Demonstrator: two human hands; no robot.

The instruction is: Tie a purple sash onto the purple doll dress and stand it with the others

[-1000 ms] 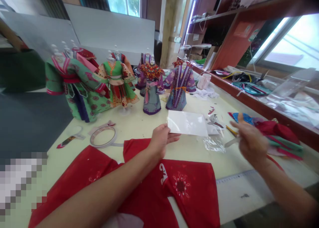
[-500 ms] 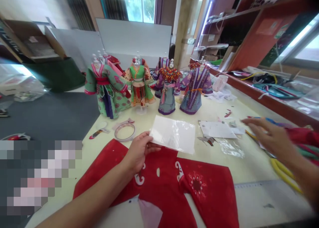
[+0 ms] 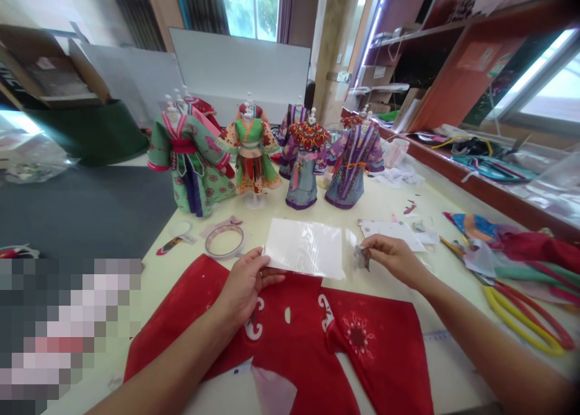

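My left hand (image 3: pixel 251 282) grips the left edge of a white sheet (image 3: pixel 303 249), which has a glossy clear plastic cover. The sheet is held just above the neck end of a red garment (image 3: pixel 299 336) laid flat, with white curled trim and a flower motif on one sleeve. To the sheet's right, my right hand (image 3: pixel 394 259) has thumb and fingers pinched on a small grey and brown scrap (image 3: pixel 364 258). Behind that hand lies a white card (image 3: pixel 394 234), partly covered by it. A tape roll (image 3: pixel 224 241) rests left of the sheet.
Several small dressed mannequins (image 3: pixel 256 152) stand along the back of the table. At right are scissors (image 3: pixel 521 318) with yellow and red handles and a heap of coloured fabric (image 3: pixel 534 252). A ruler (image 3: pixel 437 337) lies partly under the garment.
My right hand has come in leftward from the right side and closed on the small scrap that lay on the table. The sheet in my left hand has shifted slightly left.
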